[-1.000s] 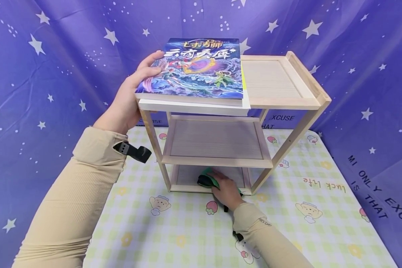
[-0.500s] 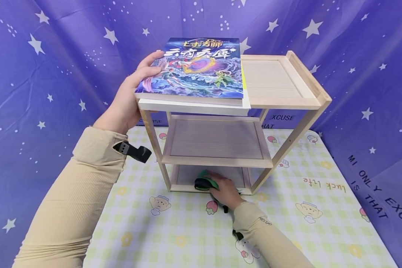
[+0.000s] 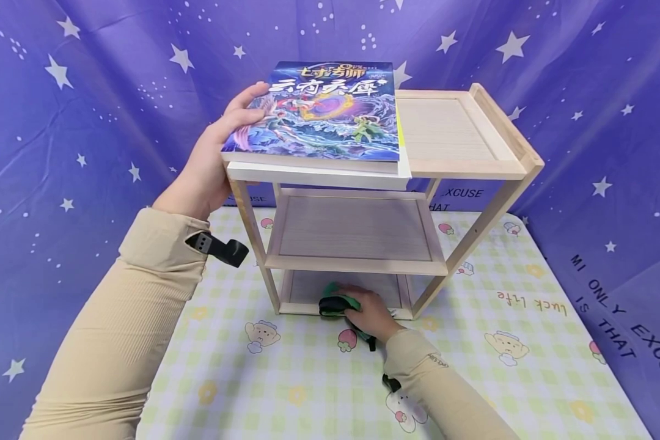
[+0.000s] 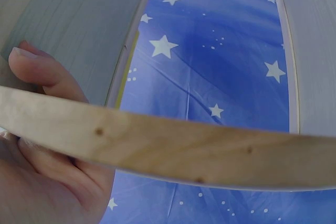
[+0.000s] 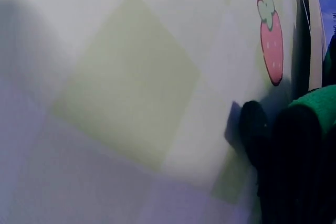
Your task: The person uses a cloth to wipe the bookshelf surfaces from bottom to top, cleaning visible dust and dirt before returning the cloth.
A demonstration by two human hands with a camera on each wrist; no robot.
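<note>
A three-tier wooden shelf stands in front of me. On the left of its top tier lie stacked books, the upper one a blue illustrated book. My left hand grips that top left end, with fingers over the book's edge. In the left wrist view, its thumb shows under the top board, behind a wooden post. Down on the bottom tier, my right hand holds a bunched green and black cloth at the front rail. The right wrist view shows the cloth's green pile.
The shelf stands on a checked tablecloth with cartoon prints. Purple star-patterned curtains hang behind and on both sides. The middle tier lies just above my right hand. A black strap sticks out from my left cuff.
My right hand has shifted the cloth slightly left along the bottom tier, then a little toward me. The left hand, books and shelf hold still.
</note>
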